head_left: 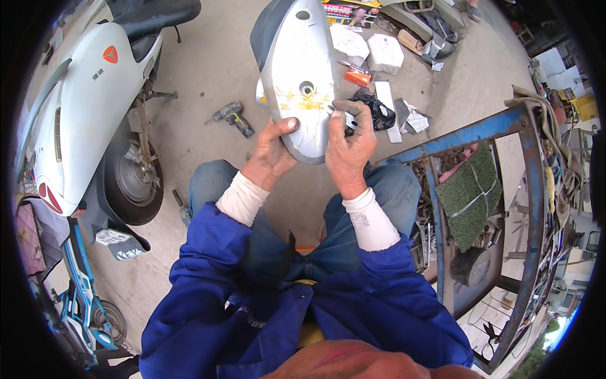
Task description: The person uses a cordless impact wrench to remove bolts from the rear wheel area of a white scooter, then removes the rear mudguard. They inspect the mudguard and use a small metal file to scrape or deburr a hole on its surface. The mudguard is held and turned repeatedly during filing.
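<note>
A long white scooter body panel (pixel 300 54), dark along its left side, is held up in front of me. Two round holes show in it, and a yellowish, cracked-looking band crosses it below the lower hole, with dark scratch lines nearer its rounded end. My left hand (pixel 270 151) grips the panel's lower left edge, thumb on the white face. At the right edge, beside the yellowish band, my right hand (pixel 351 145) is closed with bent fingers around a small white-and-black object (pixel 349 120). Its kind is mostly hidden by the fingers.
A white scooter (pixel 79 107) stands at left, a cordless drill (pixel 233 118) lying between it and me. Beyond the panel are pale blocks (pixel 385 54), an orange box (pixel 358 77) and a black plastic bag (pixel 377 108). A rusty blue metal frame (pixel 467 132) stands close at right.
</note>
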Motion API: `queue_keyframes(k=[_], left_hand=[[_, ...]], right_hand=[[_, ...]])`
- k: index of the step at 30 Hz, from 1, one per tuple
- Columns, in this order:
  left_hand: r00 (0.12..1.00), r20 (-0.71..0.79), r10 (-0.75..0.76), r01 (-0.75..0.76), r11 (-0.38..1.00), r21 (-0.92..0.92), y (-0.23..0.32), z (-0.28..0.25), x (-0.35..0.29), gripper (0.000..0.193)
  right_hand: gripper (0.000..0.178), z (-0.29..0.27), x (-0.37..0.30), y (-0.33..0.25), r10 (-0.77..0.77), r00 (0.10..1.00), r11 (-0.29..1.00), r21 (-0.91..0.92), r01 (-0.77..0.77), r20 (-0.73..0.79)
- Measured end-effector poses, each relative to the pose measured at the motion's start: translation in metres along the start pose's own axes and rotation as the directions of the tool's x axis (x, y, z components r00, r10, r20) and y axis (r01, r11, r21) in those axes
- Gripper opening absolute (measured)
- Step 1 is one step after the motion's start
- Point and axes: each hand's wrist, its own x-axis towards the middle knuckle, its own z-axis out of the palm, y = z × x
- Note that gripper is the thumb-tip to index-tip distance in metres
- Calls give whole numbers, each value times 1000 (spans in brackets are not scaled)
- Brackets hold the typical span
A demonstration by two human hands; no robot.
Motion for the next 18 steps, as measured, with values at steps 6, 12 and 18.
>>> queue_keyframes(k=[6, 12, 18], left_hand=[[1000, -11, 18, -18, 999, 44, -1, -1, -1, 76], [1000, -10, 23, -22, 999, 36, -1, -2, 0, 75], [1000, -11, 16, -16, 1000, 0, 0, 0, 0, 75]], right_hand=[[13, 0, -1, 2, 12, 1000, 1000, 26, -13, 7], [13, 1, 0, 2, -24, 999, 999, 36, 22, 36], [14, 2, 0, 2, -94, 993, 995, -21, 96, 76]])
